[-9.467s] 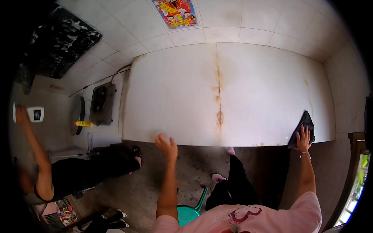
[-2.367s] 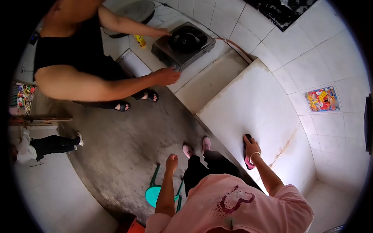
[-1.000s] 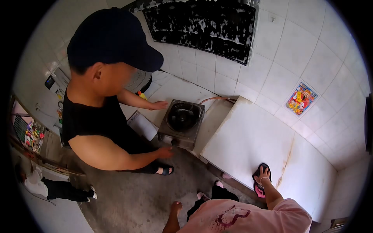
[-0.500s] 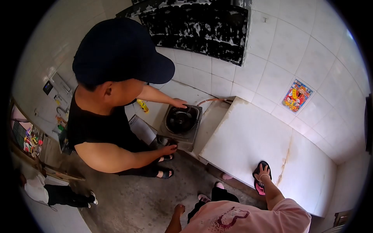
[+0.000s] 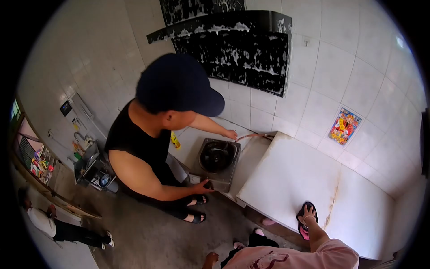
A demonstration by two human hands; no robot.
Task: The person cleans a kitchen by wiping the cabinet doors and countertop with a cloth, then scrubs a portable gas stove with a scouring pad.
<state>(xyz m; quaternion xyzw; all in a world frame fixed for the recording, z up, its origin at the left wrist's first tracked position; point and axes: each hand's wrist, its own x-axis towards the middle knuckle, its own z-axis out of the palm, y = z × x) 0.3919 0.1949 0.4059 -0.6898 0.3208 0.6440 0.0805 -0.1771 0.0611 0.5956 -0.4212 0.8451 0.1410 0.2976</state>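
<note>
My right hand (image 5: 308, 214) is pressed on a black and pink cloth (image 5: 304, 229), fingers spread over it, near the front edge of the white countertop (image 5: 286, 179). My left hand (image 5: 210, 260) hangs low at the bottom edge of the view, partly cut off. Its fingers look curled, with nothing visible in them. To the left, a co-worker in a dark cap (image 5: 179, 83) leans over a gas stove (image 5: 217, 157). One of that person's hands is at the stove's front left corner, the other beside its far edge near a hose (image 5: 255, 136).
A black range hood (image 5: 233, 58) streaked with white foam hangs on the tiled wall. A colourful poster (image 5: 345, 126) is right of it. A yellow container (image 5: 175, 140) stands behind the stove. At far left are a sink (image 5: 87, 159) and another person (image 5: 67, 228).
The view has tilted upward and to the left. The co-worker's far hand has shifted right along the stove toward the hose. My right hand stays on the cloth in about the same place.
</note>
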